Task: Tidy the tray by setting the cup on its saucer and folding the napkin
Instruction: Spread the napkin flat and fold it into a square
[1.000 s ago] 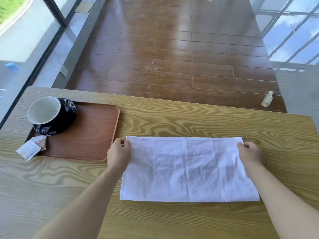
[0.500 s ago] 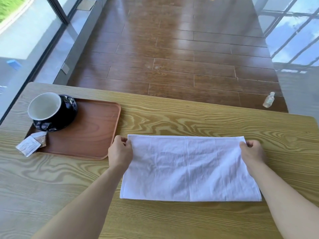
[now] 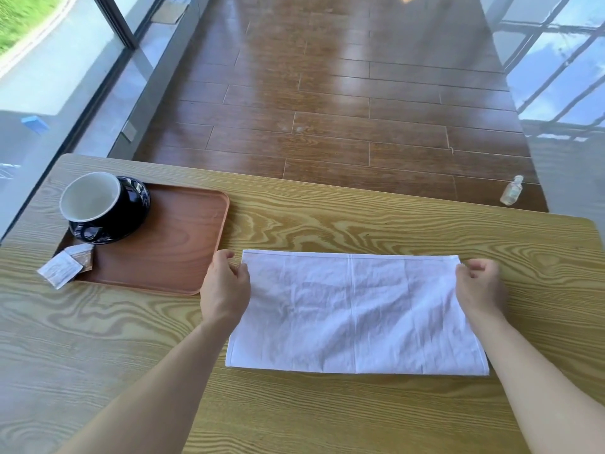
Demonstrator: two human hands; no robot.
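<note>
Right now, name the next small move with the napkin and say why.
Probably bring one short end across onto the other. The napkin lies flat on the table as a long rectangle, left hand and right hand at its far corners; the cup already sits on its saucer.

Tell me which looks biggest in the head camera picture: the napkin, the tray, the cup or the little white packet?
1. napkin, though it lies nearer the camera
2. tray
3. cup
4. white packet

text: none legible | sachets (image 3: pixel 67 265): print too small to read
</note>
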